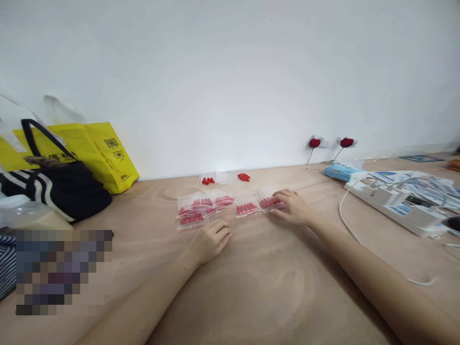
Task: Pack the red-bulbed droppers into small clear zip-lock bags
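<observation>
My right hand [293,207] is at a clear plastic bag of small red capsule-shaped pieces [266,202], with the thumb and fingers closed about its right edge. Part of that bag is hidden under the fingers. My left hand [212,241] rests on the table with its fingers curled in, and nothing shows in them. Just beyond it lies an overlapping group of similar clear bags [192,216] with red pieces inside. Another filled bag [246,207] lies flat between this group and my right hand.
Loose red pieces [243,177] lie near the wall beside clear plastic bags [224,178]. On the left stand a yellow bag [97,153], a black bag [79,187] and a jar [32,215]. A power strip [398,206], cables and a blue tissue pack [343,171] are right.
</observation>
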Demonstrator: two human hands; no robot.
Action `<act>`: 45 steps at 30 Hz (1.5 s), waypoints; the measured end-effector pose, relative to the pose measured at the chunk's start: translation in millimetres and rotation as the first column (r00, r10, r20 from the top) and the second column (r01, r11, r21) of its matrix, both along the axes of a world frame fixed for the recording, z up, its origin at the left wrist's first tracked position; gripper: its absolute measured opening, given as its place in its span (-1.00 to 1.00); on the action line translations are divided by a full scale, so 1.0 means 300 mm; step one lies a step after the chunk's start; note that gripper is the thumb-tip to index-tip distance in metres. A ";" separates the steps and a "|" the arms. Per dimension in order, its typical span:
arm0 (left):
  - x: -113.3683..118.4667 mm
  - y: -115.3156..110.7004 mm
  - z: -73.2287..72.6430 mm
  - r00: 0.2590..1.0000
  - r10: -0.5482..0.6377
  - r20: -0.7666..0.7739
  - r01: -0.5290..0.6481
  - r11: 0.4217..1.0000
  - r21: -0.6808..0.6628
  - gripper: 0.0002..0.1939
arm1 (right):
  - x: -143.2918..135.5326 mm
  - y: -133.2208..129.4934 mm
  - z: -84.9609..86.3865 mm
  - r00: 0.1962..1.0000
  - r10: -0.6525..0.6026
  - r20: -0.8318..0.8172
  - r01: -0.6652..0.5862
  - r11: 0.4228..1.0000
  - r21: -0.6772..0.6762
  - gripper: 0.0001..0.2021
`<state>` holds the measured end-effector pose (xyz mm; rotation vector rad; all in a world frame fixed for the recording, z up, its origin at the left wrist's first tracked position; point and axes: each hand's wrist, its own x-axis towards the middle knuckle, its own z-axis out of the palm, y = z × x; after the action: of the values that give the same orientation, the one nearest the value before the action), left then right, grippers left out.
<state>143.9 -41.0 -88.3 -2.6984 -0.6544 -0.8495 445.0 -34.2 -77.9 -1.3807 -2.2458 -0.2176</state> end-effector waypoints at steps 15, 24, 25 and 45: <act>0.067 0.086 0.028 0.899 0.421 -0.122 -0.420 0.907 0.036 -0.65 | 0.005 0.045 -0.117 0.942 0.094 -0.322 -0.060 0.991 0.116 -0.86; 0.055 0.062 0.026 0.946 0.323 -0.031 -0.321 0.945 0.068 -0.76 | -0.004 0.005 -0.078 0.688 -0.124 -0.715 0.231 0.972 0.053 -0.79; 0.053 0.056 0.027 0.955 0.296 -0.016 -0.294 0.953 0.067 -0.77 | -0.007 -0.011 -0.063 0.653 -0.132 -0.746 0.250 0.967 0.048 -0.77; 0.027 -0.149 0.030 0.974 -0.025 0.224 0.015 0.999 0.049 -0.81 | -0.296 -0.254 -0.050 0.848 0.363 -0.387 -0.290 0.928 0.234 -0.87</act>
<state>152.0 -85.8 -79.3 -2.5935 -0.6449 -1.1730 356.2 -110.4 -92.8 -0.8351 -1.9960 0.0157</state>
